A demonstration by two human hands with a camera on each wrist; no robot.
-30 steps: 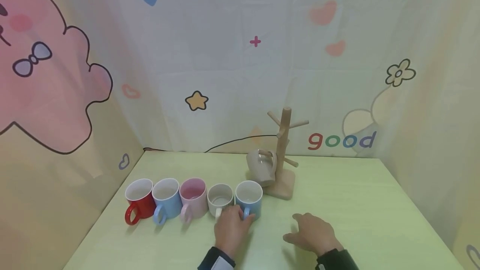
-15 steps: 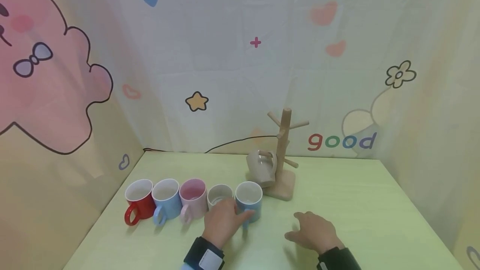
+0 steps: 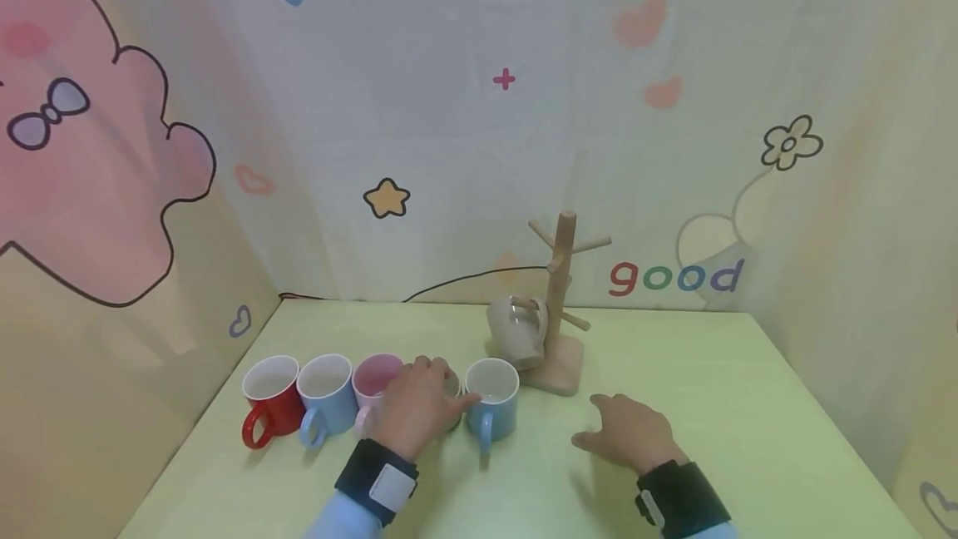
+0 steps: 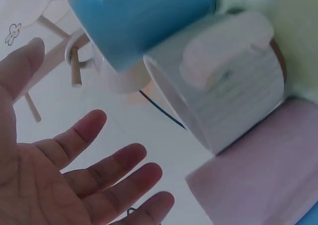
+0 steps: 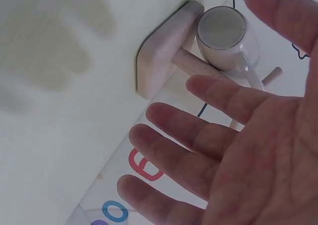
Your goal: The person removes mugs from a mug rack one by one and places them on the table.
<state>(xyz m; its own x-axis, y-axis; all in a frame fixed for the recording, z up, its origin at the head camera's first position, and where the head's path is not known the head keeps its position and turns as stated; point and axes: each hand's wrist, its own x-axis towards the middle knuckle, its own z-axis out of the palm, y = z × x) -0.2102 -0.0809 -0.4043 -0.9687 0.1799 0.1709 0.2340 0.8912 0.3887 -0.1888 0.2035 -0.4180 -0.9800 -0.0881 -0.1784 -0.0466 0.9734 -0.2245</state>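
My left hand (image 3: 421, 406) hovers over the white mug (image 4: 233, 81) and partly hides it in the head view. In the left wrist view its fingers are spread and relaxed, apart from the mugs. To the right of that mug stands a light blue mug (image 3: 492, 398), handle toward me. A pink mug (image 3: 377, 377) is on the left, partly covered by my hand. My right hand (image 3: 634, 432) is held above the table at the right, fingers extended, holding nothing. A beige mug (image 3: 516, 331) hangs tilted from a low peg of the wooden mug tree (image 3: 560, 298).
Farther left in the row stand another light blue mug (image 3: 328, 393) and a red mug (image 3: 273, 396), both upright. The pale green table (image 3: 674, 373) ends against a printed cloth backdrop (image 3: 419, 90). Bare pegs stick out from the mug tree's upper part.
My left hand has moved left and farther forward, off the light blue mug's handle and over the white mug. My right hand has hardly moved. The head view has shifted slightly.
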